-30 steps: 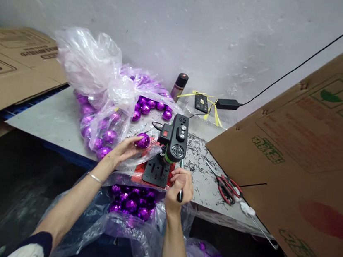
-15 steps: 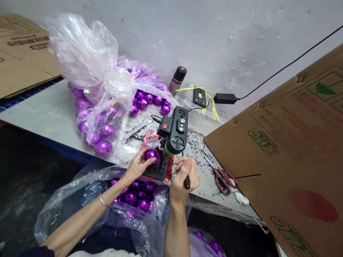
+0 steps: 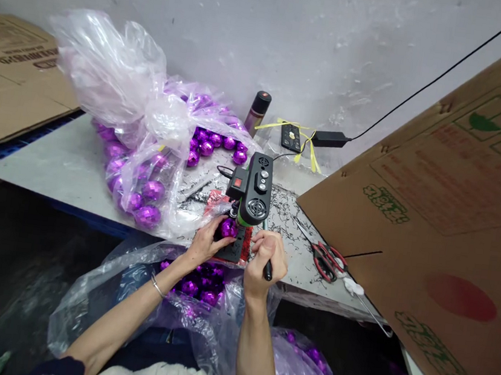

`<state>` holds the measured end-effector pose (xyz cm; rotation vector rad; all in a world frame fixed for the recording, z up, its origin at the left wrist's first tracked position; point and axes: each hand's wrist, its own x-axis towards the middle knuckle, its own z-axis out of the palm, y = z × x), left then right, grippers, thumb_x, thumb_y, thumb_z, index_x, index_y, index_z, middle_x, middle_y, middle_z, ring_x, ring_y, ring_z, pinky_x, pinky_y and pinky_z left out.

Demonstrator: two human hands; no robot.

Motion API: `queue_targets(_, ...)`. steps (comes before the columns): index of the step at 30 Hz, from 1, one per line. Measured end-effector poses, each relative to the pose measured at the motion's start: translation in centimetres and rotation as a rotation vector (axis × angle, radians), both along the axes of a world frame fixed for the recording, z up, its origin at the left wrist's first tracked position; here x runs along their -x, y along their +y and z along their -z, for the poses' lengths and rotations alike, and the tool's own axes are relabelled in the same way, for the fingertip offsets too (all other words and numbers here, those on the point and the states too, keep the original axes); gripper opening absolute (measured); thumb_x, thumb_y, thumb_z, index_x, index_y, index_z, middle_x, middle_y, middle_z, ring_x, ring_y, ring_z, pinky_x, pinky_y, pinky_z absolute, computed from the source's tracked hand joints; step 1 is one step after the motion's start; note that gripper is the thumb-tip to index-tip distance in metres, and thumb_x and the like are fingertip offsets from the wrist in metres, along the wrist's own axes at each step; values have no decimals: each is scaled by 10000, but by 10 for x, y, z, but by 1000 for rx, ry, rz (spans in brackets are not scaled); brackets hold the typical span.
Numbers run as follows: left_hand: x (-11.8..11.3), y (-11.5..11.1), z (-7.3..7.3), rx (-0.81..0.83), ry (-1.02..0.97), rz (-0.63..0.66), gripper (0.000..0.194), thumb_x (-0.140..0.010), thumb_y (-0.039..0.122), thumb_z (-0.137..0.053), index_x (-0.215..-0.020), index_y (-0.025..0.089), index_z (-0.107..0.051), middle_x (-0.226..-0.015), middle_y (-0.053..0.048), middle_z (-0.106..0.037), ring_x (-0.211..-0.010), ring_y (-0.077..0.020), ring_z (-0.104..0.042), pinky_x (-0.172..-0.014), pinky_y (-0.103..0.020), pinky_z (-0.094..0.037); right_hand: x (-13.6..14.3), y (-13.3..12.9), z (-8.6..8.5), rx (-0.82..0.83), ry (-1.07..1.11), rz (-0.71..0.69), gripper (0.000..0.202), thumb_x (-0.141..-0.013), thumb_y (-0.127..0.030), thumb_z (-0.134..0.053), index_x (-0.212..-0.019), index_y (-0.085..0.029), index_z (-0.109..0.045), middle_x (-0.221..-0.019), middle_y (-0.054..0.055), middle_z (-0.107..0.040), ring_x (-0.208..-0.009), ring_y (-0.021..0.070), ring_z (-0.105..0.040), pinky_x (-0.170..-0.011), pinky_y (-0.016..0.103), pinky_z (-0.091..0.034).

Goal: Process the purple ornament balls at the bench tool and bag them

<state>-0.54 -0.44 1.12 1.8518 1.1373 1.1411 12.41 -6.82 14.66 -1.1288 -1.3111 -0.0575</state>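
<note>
A shiny purple faceted ball (image 3: 229, 228) is held between the thumb and fingers of my left hand (image 3: 205, 244), close under the head of a small black bench drill (image 3: 258, 189). The ball sits over the drill's dark slotted base (image 3: 230, 249); whether it touches the bit is hidden. My right hand (image 3: 267, 262) is wrapped round a black-ended lever handle (image 3: 268, 270) at the drill's right side. Below the table edge, an open clear plastic bag (image 3: 95, 296) holds many purple balls (image 3: 190, 288).
A knotted plastic bag (image 3: 167, 119) of purple balls covers the left tabletop. A spray can (image 3: 257, 112), power adapter (image 3: 330, 139) and black plate (image 3: 291, 136) stand or lie behind. Red-handled scissors (image 3: 326, 260) lie right, beside a large carton (image 3: 431, 234). Dark shavings surround the drill.
My left hand has moved the purple ball slightly right, closer under the drill head. My right hand keeps its grip on the lever. The view has shifted slightly.
</note>
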Motion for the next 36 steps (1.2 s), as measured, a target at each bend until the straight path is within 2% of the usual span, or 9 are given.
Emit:
queue_targets(4,3,4,-2,-88,36,60,565,-954,480,-790,-1426,207,-642,-1354,-161,-749,-1272,-343,-730,-1120,-525,-584,0,-1,0,12,-20,11,401,-1116,-245,-424,-732,-239,-539,-673,-21,-574,-659,140,-618,-625,301,-479)
queue_targets(7,0,5,1,-128,62,67,580,-936,462,-814,-1433,213,-649,-1349,-161,-738,-1271,-352,-720,-1112,-534,-590,0,-2,0,6,-48,18,403,-1119,-240,-414,-732,-241,-528,-674,-22,-581,-639,133,-608,-610,299,-466)
queue_targets(11,-8,3,9,-106,74,22,613,-916,432,-840,-1459,230,-637,-1383,-155,-725,-1311,-359,-696,-1133,-548,-576,0,-1,-1,-5,-64,21,396,-1114,-215,-409,-734,-243,-517,-671,-25,-575,-646,133,-613,-609,301,-454)
queue_targets(15,-9,0,13,-70,43,22,646,-913,470,-844,-1469,224,-625,-1401,-160,-730,-1329,-359,-696,-1145,-546,-567,-1,-2,1,-14,-54,3,381,-1113,-199,-415,-749,-238,-522,-697,-27,-590,-665,125,-626,-623,287,-463)
queue_targets(19,-7,-2,13,-47,29,26,649,-922,521,-826,-1458,212,-630,-1413,-171,-728,-1334,-361,-697,-1147,-545,-566,0,-3,12,-20,-35,11,368,-1115,-211,-421,-765,-235,-531,-735,-25,-610,-678,121,-630,-639,278,-469)
queue_targets(27,-7,-2,12,-65,24,37,638,-939,523,-806,-1455,193,-628,-1411,-182,-730,-1326,-363,-702,-1138,-541,-576,3,4,50,-129,-74,60,401,-1131,-256,-365,-764,-241,-528,-745,-16,-601,-664,139,-619,-663,311,-497)
queue_targets(36,-8,-2,12,-109,47,10,600,-935,508,-815,-1428,209,-650,-1369,-164,-752,-1281,-355,-726,-1100,-524,-605,3,7,54,-161,-59,41,395,-1132,-247,-359,-772,-240,-521,-760,-19,-592,-662,132,-602,-673,315,-497)
